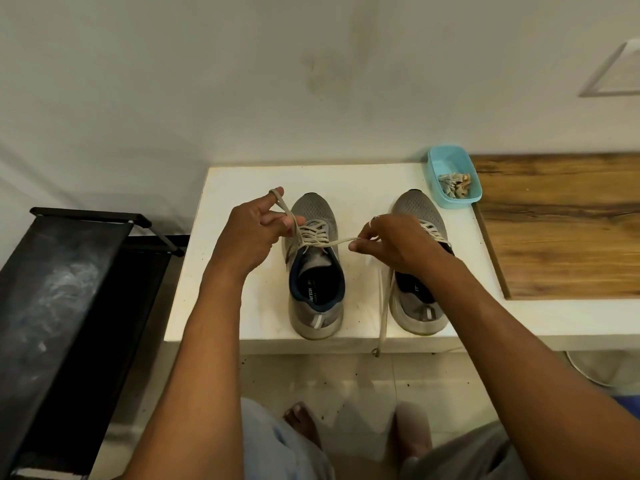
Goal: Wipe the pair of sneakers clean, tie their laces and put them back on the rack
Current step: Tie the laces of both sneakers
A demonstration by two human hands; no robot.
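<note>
Both forearms extend forward over the near edge of the white desk point(242, 188). The left hand point(254, 233) is held above the left sneaker point(313, 271), index finger extended with 1 end of the beige lace point(332, 242) looped over its tip; the other fingers curl round the strand. The right hand point(391, 240) pinches the other end of the same lace between thumb and fingertips, and the strand runs taut across the tongue. This hand partly covers the right sneaker point(420, 306).

The 2 sneakers stand side by side on the desk, apart, toes toward the wall, heels at the front edge. Each has a grey mesh upper, dark blue lining and pale sole. A loose lace end point(382, 306) hangs between them over the desk edge; its sneaker cannot be told. A blue container point(446, 162) holding a crumpled cloth point(455, 185) sits just beyond the right sneaker's toe. The black rack point(69, 289) stands left of the desk
</note>
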